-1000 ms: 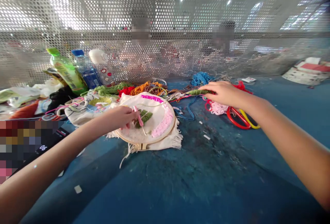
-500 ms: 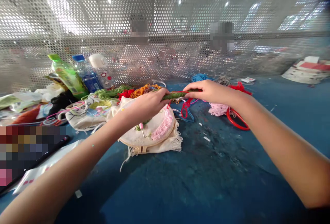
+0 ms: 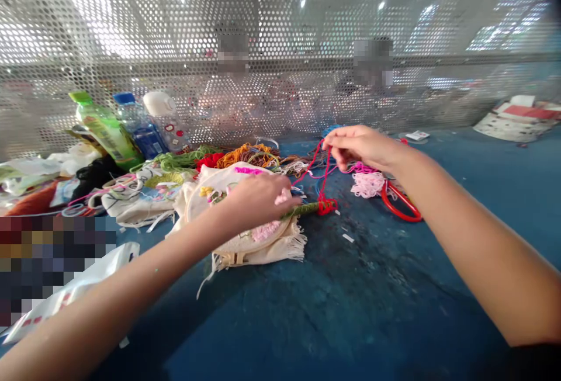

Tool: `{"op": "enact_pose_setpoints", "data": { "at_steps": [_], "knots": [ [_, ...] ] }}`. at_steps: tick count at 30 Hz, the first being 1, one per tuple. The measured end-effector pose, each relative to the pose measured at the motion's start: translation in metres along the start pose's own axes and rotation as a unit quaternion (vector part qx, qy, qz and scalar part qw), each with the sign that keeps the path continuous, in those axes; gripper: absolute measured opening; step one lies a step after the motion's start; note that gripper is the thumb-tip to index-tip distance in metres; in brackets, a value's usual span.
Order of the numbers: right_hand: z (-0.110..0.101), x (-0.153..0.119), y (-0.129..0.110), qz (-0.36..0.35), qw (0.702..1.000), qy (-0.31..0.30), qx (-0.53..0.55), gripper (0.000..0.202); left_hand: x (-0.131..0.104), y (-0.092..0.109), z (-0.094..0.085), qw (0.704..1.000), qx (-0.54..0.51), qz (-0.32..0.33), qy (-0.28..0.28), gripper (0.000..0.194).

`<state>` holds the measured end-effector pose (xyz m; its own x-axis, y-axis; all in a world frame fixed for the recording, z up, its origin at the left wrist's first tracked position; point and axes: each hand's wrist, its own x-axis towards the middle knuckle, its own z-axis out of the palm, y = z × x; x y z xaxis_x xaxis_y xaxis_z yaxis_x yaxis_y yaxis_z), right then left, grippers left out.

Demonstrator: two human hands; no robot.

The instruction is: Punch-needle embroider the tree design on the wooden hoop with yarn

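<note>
My left hand [image 3: 263, 197] is closed on one end of a bundle of green yarn [image 3: 305, 210], above the embroidery hoop [image 3: 232, 249] with its fringed cream cloth. Red yarn [image 3: 326, 205] is tangled round the right end of the green bundle. Strands of it rise to my right hand [image 3: 350, 144], whose fingertips are pinched on them. Pink tufts [image 3: 266, 231] and small coloured stitches show on the hooped cloth, partly covered by my left hand.
Bottles [image 3: 103, 130] stand at the back left near a perforated metal screen [image 3: 280, 30]. Orange yarn [image 3: 245, 155] lies behind the hoop. Pale pink yarn [image 3: 368, 184] and a red ring-shaped handle [image 3: 401, 211] lie on the right of the blue table [image 3: 350, 311].
My left hand has come lower over the hoop with the green bundle. My right hand has let go of the bundle and lifted red strands upward.
</note>
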<state>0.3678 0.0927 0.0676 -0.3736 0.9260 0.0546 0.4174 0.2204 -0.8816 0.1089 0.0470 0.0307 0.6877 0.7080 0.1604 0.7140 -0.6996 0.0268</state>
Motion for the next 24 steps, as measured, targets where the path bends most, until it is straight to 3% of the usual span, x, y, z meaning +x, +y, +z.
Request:
{"op": "enact_pose_setpoints", "data": {
  "at_steps": [2,4,8,11,13,14,15,17,19,21,24],
  "knots": [
    [-0.016,-0.011,0.001,0.026,0.998,-0.047,0.011,0.020,-0.001,0.006,0.013,0.999,0.032,0.027,-0.033,0.037],
    [-0.037,-0.022,0.008,0.076,0.992,-0.058,-0.081,0.023,-0.001,0.004,0.015,0.998,0.033,0.029,-0.042,0.026],
    [-0.072,-0.029,0.036,0.134,0.925,0.200,-0.292,0.028,-0.001,-0.023,-0.021,0.999,0.000,-0.022,-0.046,0.032],
    [-0.076,-0.022,0.040,0.132,0.891,0.266,-0.344,0.047,-0.003,-0.044,-0.052,0.991,-0.096,-0.087,-0.040,0.033],
    [-0.062,-0.016,0.026,0.080,0.892,0.269,-0.353,0.055,-0.004,-0.051,-0.061,0.976,-0.185,-0.102,-0.050,0.033],
    [-0.049,-0.014,0.014,0.013,0.902,0.263,-0.341,0.056,-0.004,-0.053,-0.063,0.967,-0.226,-0.102,-0.058,0.033],
    [-0.034,-0.012,0.002,-0.055,0.925,0.225,-0.302,0.053,-0.004,-0.054,-0.063,0.958,-0.261,-0.099,-0.063,0.033],
    [0.003,-0.011,-0.021,-0.141,0.961,0.083,-0.225,0.051,-0.004,-0.053,-0.062,0.946,-0.304,-0.097,-0.058,0.032],
    [0.037,-0.010,-0.033,-0.168,0.960,-0.016,-0.224,0.057,-0.005,-0.053,-0.062,0.944,-0.311,-0.103,-0.038,0.032],
    [0.058,-0.005,-0.031,-0.180,0.959,-0.005,-0.217,0.053,-0.006,-0.053,-0.066,0.944,-0.312,-0.108,-0.024,0.030],
    [0.054,0.010,-0.007,-0.116,0.985,-0.027,-0.128,0.032,-0.009,-0.056,-0.073,0.942,-0.319,-0.107,-0.013,0.027]
  ]
}}
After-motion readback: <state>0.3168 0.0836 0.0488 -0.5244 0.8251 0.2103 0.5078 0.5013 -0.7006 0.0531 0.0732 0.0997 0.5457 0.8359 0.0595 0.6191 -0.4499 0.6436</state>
